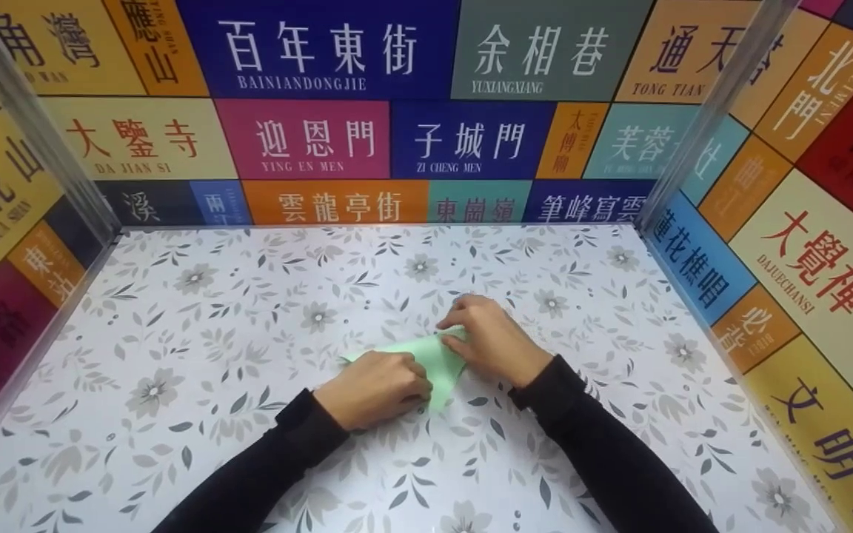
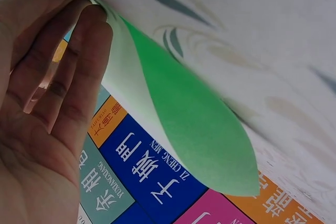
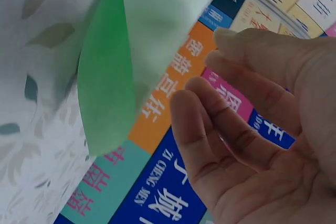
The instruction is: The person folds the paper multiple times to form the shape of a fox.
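Centre frame: left hand (image 1: 376, 390) pinching green paper (image 1: 437, 361), right hand (image 1: 494, 339) loosely bent, gripping nothing; folding seems underway, calling next for careful pressing.

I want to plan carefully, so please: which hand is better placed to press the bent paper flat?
Probably the right hand: its fingers appear to hold nothing and are near the paper. The left hand seems to pinch the paper, so it could steady it.
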Available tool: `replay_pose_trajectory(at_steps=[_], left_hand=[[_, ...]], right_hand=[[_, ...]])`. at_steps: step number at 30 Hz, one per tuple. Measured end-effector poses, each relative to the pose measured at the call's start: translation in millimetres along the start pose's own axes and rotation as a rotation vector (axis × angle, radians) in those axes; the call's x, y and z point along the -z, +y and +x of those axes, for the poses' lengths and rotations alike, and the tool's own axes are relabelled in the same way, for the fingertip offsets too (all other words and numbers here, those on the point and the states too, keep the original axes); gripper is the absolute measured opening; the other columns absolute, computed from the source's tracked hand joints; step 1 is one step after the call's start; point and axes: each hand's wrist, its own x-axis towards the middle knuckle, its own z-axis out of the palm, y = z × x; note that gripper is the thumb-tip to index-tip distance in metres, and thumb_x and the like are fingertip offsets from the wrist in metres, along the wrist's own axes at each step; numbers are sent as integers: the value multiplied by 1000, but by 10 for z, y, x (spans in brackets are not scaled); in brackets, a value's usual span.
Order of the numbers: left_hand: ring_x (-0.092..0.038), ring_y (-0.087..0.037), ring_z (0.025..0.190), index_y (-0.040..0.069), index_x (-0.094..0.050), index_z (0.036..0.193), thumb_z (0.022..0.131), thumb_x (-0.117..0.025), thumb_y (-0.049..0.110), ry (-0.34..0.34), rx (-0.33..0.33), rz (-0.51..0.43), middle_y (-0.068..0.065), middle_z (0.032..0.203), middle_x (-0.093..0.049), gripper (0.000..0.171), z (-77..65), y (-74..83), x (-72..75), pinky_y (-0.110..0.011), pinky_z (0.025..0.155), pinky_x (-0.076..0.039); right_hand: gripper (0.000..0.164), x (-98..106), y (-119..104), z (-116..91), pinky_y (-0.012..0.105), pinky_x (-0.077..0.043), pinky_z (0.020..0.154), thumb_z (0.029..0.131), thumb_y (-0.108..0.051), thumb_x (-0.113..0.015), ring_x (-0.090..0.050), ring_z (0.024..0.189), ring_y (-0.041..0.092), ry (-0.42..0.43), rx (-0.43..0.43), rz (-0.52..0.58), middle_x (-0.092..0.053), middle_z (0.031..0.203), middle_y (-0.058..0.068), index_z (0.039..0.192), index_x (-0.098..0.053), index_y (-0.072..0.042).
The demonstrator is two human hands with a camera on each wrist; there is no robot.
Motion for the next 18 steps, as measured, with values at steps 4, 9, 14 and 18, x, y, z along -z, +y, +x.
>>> replay_pose_trajectory(at_steps=[4, 9, 14, 18], left_hand=[[-75, -12, 86, 25, -86, 88, 99, -90, 17, 31, -14, 17, 9, 91, -82, 14, 5, 3, -25, -29, 76, -65], [-76, -12, 88, 26, -86, 90, 99, -90, 17, 48, -21, 38, 11, 92, -82, 13, 5, 3, -38, -28, 77, -65], [-77, -11, 91, 27, -87, 92, 99, -88, 15, 48, -15, 40, 11, 94, -83, 14, -7, -1, -33, -28, 79, -66], [-77, -11, 92, 27, -88, 94, 99, -89, 16, 53, -15, 39, 12, 96, -84, 12, -23, -10, -47, -28, 80, -67]], right_hand=[[20, -98, 8, 86, 48, -66, 101, 100, -9, -90, -77, 110, 32, -74, 24, 25, -82, 114, 12, 119, -91, -5], [19, -195, 53, 118, 46, -65, 102, 102, -10, -88, -76, 111, 30, -119, 16, 36, -82, 114, 10, 120, -91, -8], [18, -239, 96, 124, 47, -65, 103, 102, -10, -87, -77, 111, 31, -129, 23, 51, -83, 114, 10, 120, -90, -7], [19, -255, 110, 130, 48, -66, 104, 103, -10, -86, -78, 113, 32, -146, 32, 62, -84, 116, 11, 121, -89, -6]])
